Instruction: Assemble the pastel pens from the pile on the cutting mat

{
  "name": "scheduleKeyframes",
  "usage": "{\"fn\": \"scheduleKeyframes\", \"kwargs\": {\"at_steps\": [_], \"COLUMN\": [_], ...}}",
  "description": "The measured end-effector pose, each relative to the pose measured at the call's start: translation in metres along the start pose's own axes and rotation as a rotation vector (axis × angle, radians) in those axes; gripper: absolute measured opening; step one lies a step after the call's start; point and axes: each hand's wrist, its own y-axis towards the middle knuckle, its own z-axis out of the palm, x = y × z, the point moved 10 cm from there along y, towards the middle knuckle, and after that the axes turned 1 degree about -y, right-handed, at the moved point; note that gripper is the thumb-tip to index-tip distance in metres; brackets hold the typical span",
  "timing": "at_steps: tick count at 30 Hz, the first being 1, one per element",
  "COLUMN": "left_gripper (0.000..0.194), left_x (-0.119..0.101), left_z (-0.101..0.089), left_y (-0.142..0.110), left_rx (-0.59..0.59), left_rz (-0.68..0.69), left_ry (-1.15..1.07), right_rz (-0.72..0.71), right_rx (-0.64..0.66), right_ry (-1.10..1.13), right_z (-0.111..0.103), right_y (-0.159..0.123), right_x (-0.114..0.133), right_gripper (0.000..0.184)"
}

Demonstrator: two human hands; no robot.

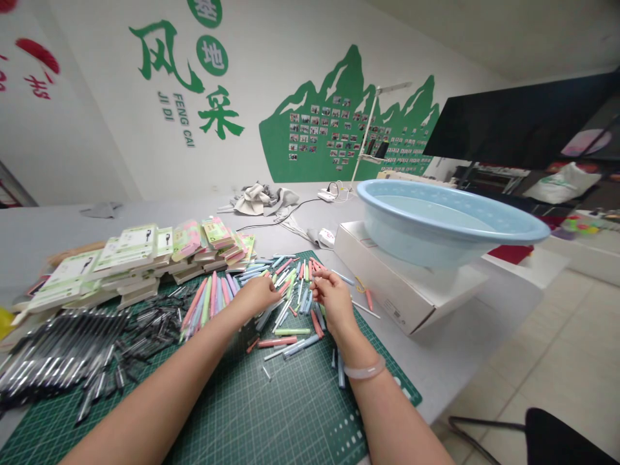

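Observation:
Both my hands work over a heap of pastel pen barrels and caps [290,284] in pink, green and blue, lying on a green cutting mat [252,413]. My left hand [259,294] is curled, its fingertips pinched on a small pen part I cannot make out. My right hand [329,298] is closed too, pinching a thin pale piece near the heap's right side. A pale bangle [364,371] sits on my right wrist. The two hands are a short gap apart.
Black pen refills [72,355] lie piled at the left of the mat. Stacked pastel packets [145,255] stand behind them. A light blue basin [445,223] rests on a white box [387,278] to the right. Cloths and cables lie at the back; a chair [557,439] is lower right.

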Motion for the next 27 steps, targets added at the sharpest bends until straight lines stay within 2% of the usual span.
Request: {"fn": "scheduleKeyframes", "kwargs": {"at_steps": [3, 6, 8, 14, 16, 21, 27], "left_gripper": [0.031, 0.035, 0.032, 0.030, 0.031, 0.022, 0.012], "left_x": [-0.009, -0.022, -0.025, -0.018, -0.010, 0.007, 0.004], "left_z": [0.001, 0.011, 0.018, 0.024, 0.019, 0.002, -0.002], "left_y": [-0.008, -0.016, -0.019, -0.024, -0.024, -0.019, -0.017], "left_rx": [0.051, 0.129, 0.161, 0.220, 0.192, -0.024, -0.134], "left_rz": [0.096, 0.190, 0.208, 0.169, 0.147, 0.107, 0.070], "left_ry": [-0.134, -0.403, -0.542, -0.702, -0.636, -0.227, -0.072], "right_rz": [0.088, 0.151, 0.160, 0.104, 0.088, 0.030, -0.070], "right_rx": [0.137, 0.228, 0.225, 0.138, 0.124, 0.147, 0.101], "right_ry": [-0.064, -0.026, -0.019, -0.156, -0.259, -0.606, -0.882], "right_z": [0.020, 0.035, 0.037, 0.020, 0.016, 0.018, 0.020], "right_y": [-0.006, -0.014, -0.015, -0.003, -0.001, -0.005, -0.010], "right_x": [-0.018, -0.032, -0.036, -0.032, -0.033, -0.037, -0.030], "right_gripper": [0.025, 0.027, 0.028, 0.026, 0.023, 0.020, 0.018]}}
